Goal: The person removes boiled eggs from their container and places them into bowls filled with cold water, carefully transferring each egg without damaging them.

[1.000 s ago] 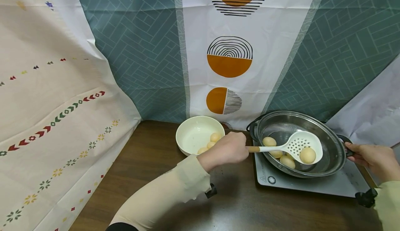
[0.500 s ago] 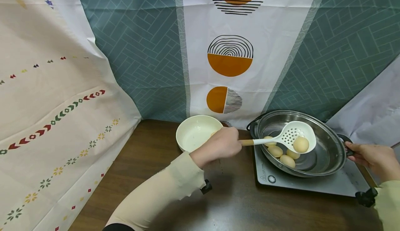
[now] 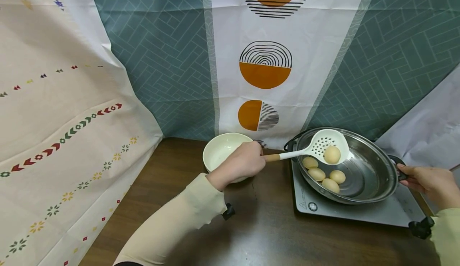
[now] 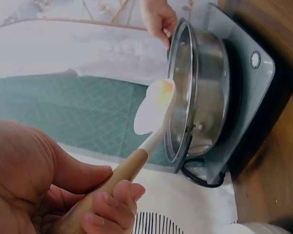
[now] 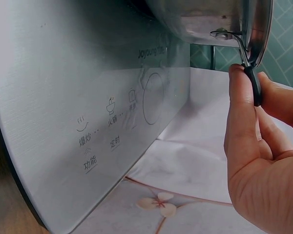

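My left hand (image 3: pixel 248 160) grips the wooden handle (image 4: pixel 129 168) of a white skimmer (image 3: pixel 316 149) with a perforated bowl. One pale yellow, egg-shaped ball (image 3: pixel 332 154) rests in the skimmer, which overlaps the left part of a steel pot (image 3: pixel 375 174) in the head view. Inside the pot, on its left side, lie several similar balls (image 3: pixel 330 185). With thumb and fingers, my right hand (image 3: pixel 433 180) pinches the pot's black side handle (image 5: pixel 254 87). Behind my left hand stands a cream bowl (image 3: pixel 221 148), partly hidden; its contents are covered from the head camera.
Under the pot is a grey induction cooker (image 3: pixel 359 214) with printed controls. A brown wood table (image 3: pixel 172 170) carries everything. Patterned cloths (image 3: pixel 172 58) hang behind and at the left. A black cord loop (image 4: pixel 205 178) shows beside the pot's far handle.
My left hand has moved left, carrying the skimmer and its ball left and upward across the pot. More of the balls in the pot now show. My right hand stays on the handle.
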The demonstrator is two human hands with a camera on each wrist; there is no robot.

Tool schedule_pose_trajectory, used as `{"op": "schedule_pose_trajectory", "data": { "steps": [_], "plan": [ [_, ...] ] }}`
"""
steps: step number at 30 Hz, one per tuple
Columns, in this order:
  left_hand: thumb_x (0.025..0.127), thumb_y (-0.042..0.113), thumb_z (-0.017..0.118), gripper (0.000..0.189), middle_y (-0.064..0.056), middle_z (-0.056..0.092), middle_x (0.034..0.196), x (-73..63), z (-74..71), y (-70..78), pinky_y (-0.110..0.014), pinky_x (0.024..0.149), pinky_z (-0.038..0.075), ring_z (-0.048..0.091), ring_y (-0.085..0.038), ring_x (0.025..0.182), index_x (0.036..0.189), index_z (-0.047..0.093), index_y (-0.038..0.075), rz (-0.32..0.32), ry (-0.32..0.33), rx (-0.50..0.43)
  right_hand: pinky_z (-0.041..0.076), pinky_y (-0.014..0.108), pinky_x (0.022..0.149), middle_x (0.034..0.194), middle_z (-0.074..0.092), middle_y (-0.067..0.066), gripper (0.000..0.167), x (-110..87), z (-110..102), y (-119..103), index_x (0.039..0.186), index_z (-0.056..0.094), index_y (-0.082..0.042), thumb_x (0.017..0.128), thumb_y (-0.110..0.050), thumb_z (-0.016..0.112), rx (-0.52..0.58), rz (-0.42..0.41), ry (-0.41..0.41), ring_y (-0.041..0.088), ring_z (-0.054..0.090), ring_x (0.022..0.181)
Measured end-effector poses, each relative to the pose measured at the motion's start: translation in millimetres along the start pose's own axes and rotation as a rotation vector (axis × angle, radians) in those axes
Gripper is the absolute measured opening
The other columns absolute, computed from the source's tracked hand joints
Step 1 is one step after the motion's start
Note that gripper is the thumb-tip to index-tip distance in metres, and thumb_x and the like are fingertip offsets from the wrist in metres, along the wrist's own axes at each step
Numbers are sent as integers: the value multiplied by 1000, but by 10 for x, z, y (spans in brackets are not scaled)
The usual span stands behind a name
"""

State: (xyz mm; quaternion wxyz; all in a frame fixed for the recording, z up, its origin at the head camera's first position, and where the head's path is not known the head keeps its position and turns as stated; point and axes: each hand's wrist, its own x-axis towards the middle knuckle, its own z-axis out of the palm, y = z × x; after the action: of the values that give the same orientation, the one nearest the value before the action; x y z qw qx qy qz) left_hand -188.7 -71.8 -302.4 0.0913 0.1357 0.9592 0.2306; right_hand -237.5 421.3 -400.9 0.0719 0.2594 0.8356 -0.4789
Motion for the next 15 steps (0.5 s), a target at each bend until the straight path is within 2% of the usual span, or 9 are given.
{"op": "schedule_pose_trajectory", "data": {
  "steps": [5,10,15],
  "plan": [
    [85,12,51,24,2,50,58,-34,-57,-97,-24,50,36,42,-15,54,63,61,13,-19,19,-29,56,30,63,57,57,-12,24,3,20,-7,99,56,-1,95,-24,49,-11,8,14,6,63,53],
    [86,12,50,27,3,43,51,-73,-120,-187,-24,44,28,34,-14,48,62,62,11,-71,12,-61,56,30,63,58,57,-10,29,5,20,-15,100,56,3,95,-24,50,-16,14,27,7,63,53],
    [88,14,50,22,2,43,52,-113,-179,-271,-21,40,25,32,-12,42,72,65,11,-108,8,-86,56,30,63,58,57,-10,27,10,20,-6,98,56,3,95,-23,49,-10,14,23,7,63,53]
  ]
}}
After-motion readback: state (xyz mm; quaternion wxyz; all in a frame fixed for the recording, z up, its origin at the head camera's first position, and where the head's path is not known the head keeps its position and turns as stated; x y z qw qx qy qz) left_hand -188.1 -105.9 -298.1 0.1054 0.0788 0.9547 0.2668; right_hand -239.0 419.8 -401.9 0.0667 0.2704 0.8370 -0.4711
